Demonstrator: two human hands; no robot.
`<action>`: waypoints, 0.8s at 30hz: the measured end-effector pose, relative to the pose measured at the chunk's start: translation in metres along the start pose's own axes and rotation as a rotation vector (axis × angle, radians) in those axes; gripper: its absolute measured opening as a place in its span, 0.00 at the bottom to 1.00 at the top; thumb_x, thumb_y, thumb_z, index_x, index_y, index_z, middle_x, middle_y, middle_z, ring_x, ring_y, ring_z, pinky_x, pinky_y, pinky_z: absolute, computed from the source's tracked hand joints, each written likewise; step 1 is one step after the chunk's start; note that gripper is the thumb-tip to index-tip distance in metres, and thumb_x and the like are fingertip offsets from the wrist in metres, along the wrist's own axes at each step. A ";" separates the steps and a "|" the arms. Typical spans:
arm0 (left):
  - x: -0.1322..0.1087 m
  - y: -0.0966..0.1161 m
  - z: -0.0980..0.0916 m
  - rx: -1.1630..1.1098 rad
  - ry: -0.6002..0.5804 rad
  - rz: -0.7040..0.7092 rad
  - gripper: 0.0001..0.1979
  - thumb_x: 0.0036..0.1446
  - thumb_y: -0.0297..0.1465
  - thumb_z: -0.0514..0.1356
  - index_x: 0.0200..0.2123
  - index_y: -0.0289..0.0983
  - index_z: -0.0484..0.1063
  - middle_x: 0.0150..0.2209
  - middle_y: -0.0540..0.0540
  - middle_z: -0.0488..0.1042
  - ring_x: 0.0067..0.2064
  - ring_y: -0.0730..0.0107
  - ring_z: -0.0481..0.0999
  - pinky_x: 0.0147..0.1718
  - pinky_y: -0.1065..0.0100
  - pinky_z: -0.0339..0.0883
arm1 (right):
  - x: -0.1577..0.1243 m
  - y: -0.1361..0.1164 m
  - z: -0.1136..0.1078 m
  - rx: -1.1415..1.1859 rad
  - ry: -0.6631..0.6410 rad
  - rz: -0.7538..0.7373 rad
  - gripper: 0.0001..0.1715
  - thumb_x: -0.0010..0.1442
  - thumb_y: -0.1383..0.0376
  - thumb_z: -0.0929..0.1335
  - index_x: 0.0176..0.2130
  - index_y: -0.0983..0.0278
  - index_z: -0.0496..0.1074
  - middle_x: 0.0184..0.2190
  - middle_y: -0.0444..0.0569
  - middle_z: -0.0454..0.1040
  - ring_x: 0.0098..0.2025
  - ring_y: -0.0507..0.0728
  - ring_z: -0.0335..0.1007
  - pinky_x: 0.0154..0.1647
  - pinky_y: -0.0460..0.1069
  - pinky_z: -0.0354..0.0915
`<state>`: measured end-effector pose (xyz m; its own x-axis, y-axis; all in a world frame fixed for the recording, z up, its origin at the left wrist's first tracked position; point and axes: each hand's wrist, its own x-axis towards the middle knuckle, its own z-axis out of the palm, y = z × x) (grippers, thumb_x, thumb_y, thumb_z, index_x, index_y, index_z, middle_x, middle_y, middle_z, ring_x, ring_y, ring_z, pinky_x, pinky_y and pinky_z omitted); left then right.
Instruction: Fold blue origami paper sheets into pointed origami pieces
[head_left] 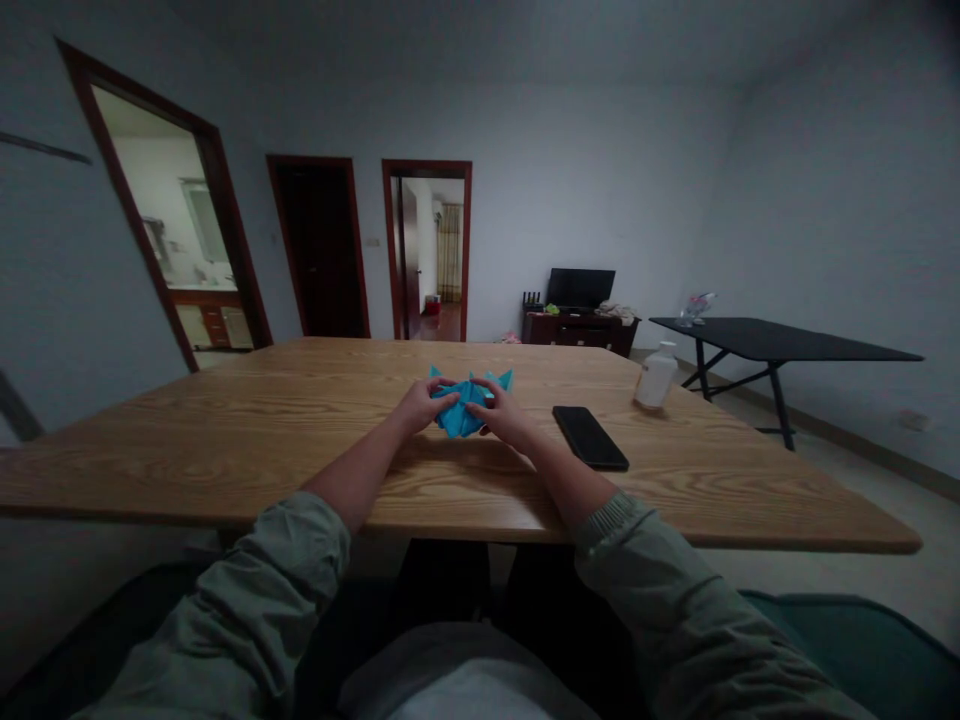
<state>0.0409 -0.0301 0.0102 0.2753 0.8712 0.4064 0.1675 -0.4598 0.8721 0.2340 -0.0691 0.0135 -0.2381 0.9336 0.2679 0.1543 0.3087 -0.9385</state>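
A folded piece of blue origami paper (459, 418) is held just above the wooden table, with pointed corners sticking up at its far side. My left hand (424, 405) grips its left edge, the thumb on the near face and the fingers behind. On the opposite edge, my right hand (504, 412) pinches the paper in the same way, its thumb near the middle. The fingers behind the paper are partly hidden.
On the wooden table (300, 430), a black phone (590, 437) lies right of my right hand. Farther right stands a white bottle (657, 376). Beyond are a black folding table (780, 338) and a dark cabinet (544, 328) bearing a screen (582, 289).
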 end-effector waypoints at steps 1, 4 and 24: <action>-0.001 0.001 0.000 0.033 0.002 0.012 0.29 0.47 0.46 0.67 0.47 0.32 0.74 0.38 0.42 0.77 0.36 0.66 0.76 0.35 0.67 0.70 | -0.001 0.000 0.000 -0.002 -0.005 0.001 0.35 0.59 0.64 0.70 0.62 0.60 0.56 0.35 0.47 0.73 0.27 0.50 0.69 0.18 0.42 0.65; -0.005 0.006 0.001 0.101 -0.006 0.014 0.30 0.46 0.46 0.68 0.48 0.33 0.74 0.38 0.42 0.77 0.38 0.65 0.75 0.37 0.66 0.70 | -0.003 -0.004 0.000 -0.017 -0.006 0.021 0.35 0.59 0.65 0.69 0.62 0.60 0.56 0.34 0.46 0.73 0.26 0.50 0.69 0.18 0.41 0.64; -0.009 0.014 0.007 0.126 0.022 -0.012 0.30 0.49 0.37 0.67 0.55 0.33 0.69 0.40 0.43 0.76 0.36 0.68 0.74 0.36 0.68 0.71 | 0.000 -0.004 -0.001 -0.018 0.035 0.057 0.25 0.60 0.65 0.68 0.56 0.61 0.62 0.36 0.47 0.72 0.27 0.50 0.68 0.19 0.41 0.64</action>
<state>0.0472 -0.0451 0.0171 0.2520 0.8798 0.4031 0.2890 -0.4659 0.8363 0.2342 -0.0700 0.0175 -0.1952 0.9553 0.2219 0.1839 0.2579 -0.9485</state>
